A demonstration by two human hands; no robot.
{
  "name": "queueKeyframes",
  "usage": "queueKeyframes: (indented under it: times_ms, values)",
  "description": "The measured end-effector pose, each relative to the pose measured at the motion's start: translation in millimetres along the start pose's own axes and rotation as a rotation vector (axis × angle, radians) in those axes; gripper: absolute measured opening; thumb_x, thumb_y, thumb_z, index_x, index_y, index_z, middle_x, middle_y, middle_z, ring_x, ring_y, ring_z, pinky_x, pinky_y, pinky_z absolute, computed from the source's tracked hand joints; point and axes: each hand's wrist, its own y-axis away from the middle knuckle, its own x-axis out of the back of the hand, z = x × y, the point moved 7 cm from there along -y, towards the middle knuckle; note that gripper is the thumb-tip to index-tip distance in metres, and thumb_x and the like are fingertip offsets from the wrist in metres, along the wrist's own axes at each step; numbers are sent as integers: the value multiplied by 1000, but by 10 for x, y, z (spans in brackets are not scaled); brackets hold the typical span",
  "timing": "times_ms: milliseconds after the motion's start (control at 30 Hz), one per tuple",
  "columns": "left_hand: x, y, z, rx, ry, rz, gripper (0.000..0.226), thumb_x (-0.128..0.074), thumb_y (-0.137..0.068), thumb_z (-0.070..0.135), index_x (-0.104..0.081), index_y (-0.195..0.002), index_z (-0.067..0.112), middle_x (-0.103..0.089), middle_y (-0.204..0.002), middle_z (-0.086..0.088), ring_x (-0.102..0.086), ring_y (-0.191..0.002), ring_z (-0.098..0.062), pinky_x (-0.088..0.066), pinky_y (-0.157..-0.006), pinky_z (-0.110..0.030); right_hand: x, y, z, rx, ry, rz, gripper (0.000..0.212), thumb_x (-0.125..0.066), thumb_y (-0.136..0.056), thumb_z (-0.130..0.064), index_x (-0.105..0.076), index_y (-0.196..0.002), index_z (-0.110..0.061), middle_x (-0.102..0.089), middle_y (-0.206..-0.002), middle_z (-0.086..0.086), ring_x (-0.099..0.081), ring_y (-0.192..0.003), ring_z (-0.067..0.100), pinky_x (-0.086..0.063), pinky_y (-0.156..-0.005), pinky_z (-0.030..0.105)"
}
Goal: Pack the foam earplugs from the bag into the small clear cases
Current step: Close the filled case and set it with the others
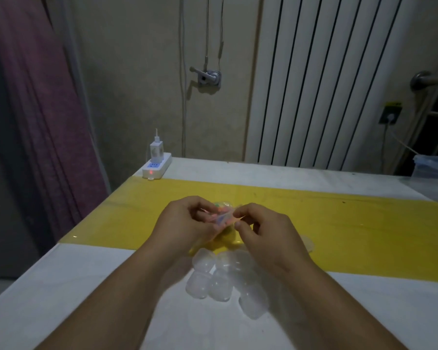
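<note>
While left hand and right hand pinch bag, earplugs blurred

Domestic room. Indicated by white radiator at 1 o'clock, purple curtain at 10 o'clock, power strip on table at 11 o'clock.

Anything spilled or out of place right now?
Nothing stands out. The left hand and right hand pinch the bag; the clear cases lie clustered on the table, no loose earplugs visible.
</note>
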Motion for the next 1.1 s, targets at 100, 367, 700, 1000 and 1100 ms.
queueKeyframes:
  times_ms: [100, 367, 700, 1000, 1100]
  values:
    - [-21, 8, 5, 5, -5, -1, 24, -84, -67, 0, -71, -80, 15, -68, -71, -6, -60, -60, -6, -53, -62, -22, -22, 4, -63, 56, 26, -6, 9, -61, -88, -26, -57, -94, -33, -66, -87, -18, -47, -61, 3, -45, -64, 30]
    - [-63, 9, -26, 25, 85, -43, 20, -77, -74, -5, -72, -80, 13, -71, -71, -6, -66, -64, -11, -58, -65, -26, -139, -10, -113, 138, 251, -99, 25, -54, -93, -34, -64, -116, -38, -68, -110, -15, -52, -95, 15, -42, -81, 29]
    - [237, 23, 76, -149, -277, 376, 18, -65, -86, 9, -69, -84, 27, -65, -77, 16, -59, -74, 3, -39, -56, 0, 130, -37, 34, -152, 199, 104, 17, -63, -87, -41, -73, -88, -27, -71, -89, -10, -61, -90, 11, -48, -75, 27]
    - [23, 44, 167, -331, -100, 196, 8, -65, -90, 27, -70, -85, 31, -70, -81, 17, -62, -81, -1, -48, -65, -13, 27, -84, 162, -167, 354, 55, 33, -51, -89, -20, -67, -114, -36, -61, -111, -9, -55, -104, 16, -45, -79, 28]
    - [45, -55, 24, -278, -189, 228, 30, -54, -88, 14, -68, -101, 37, -62, -99, 27, -55, -103, -2, -41, -80, -14, 81, -124, 245, -196, 375, 73, 35, -49, -93, -25, -63, -123, -36, -61, -117, -9, -53, -109, 19, -44, -83, 29]
